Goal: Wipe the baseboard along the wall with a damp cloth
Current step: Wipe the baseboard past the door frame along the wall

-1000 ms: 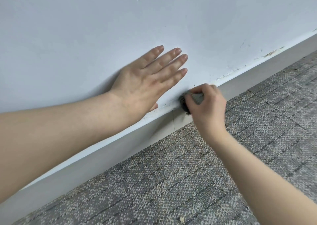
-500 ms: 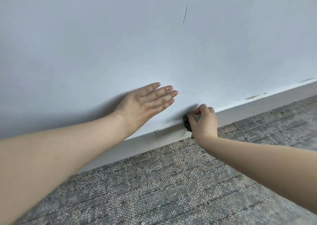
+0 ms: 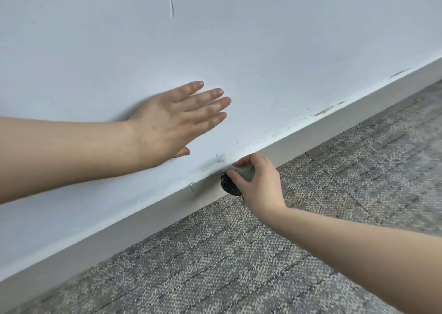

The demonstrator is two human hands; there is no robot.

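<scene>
A pale grey baseboard (image 3: 148, 220) runs diagonally along the foot of the white wall (image 3: 239, 38), rising to the right. My right hand (image 3: 259, 184) grips a bunched dark grey cloth (image 3: 233, 181) and holds it against the baseboard just right of a vertical seam. Most of the cloth is hidden under my fingers. My left hand (image 3: 177, 120) lies flat on the wall above the baseboard, fingers straight and pointing right.
Grey patterned carpet (image 3: 263, 261) covers the floor right up to the baseboard. Chipped paint and a brownish stain (image 3: 327, 110) mark the baseboard's top edge further right. A thin scratch (image 3: 171, 7) shows high on the wall.
My right hand and the cloth have slid to the right along the baseboard, further past the seam. My left hand has shifted a little on the wall, still flat. The view swung up, then back down.
</scene>
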